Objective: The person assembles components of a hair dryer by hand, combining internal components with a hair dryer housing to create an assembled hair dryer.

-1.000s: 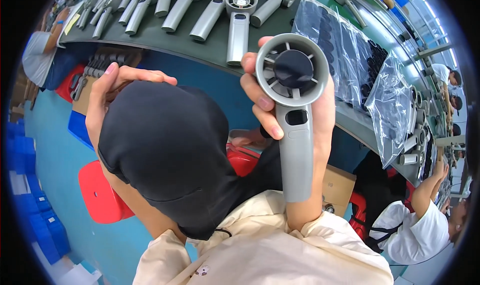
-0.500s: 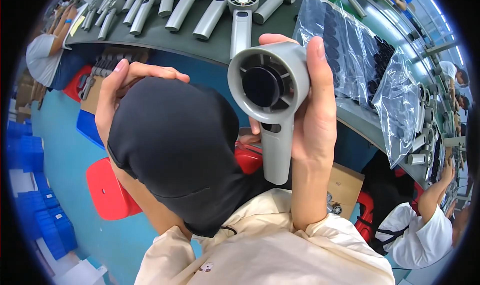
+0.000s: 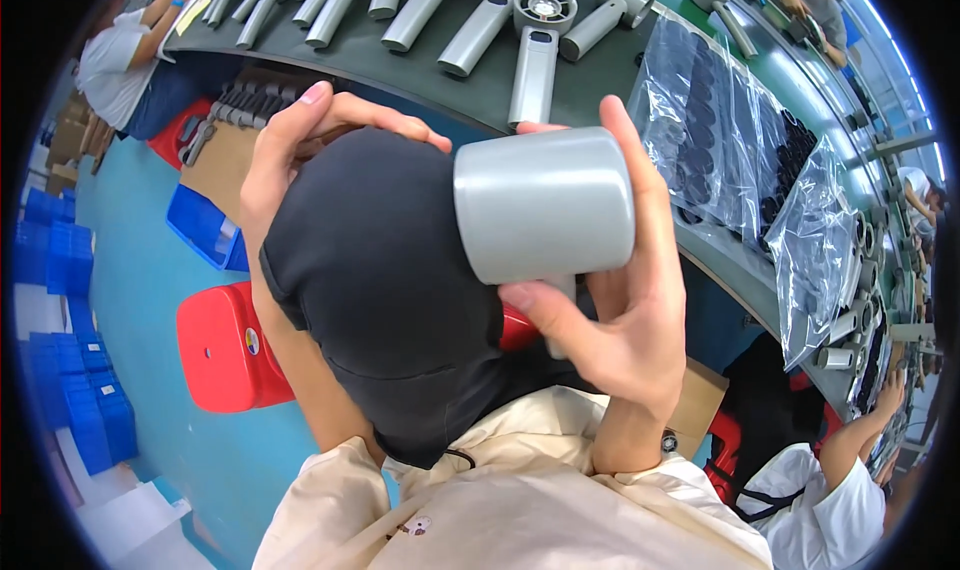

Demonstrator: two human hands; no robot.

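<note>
My right hand [image 3: 645, 320] grips a grey handheld fan [image 3: 545, 210] by its round head, thumb on the near side and fingers behind. The fan's smooth cylindrical side faces me, while its handle points down and is mostly hidden by my hand. To the left, my left hand [image 3: 300, 155] is raised beside a black fabric cap [image 3: 370, 260]. Its thumb points up and its fingers reach out behind the cap's far edge, with the palm partly covered. Nothing shows in that hand.
A dark worktable [image 3: 390, 80] bears several grey fans [image 3: 545, 70] and clear plastic bags [image 3: 700, 140] over black parts. Left of me stand a red stool [image 3: 220, 350], a blue bin [image 3: 205, 225] and a cardboard box [image 3: 220, 170]. Co-workers sit at both sides.
The fan has turned in my right hand, from its open front with the black hub showing to its plain side. My left hand stays raised by the cap. The whole view has shifted slightly.
</note>
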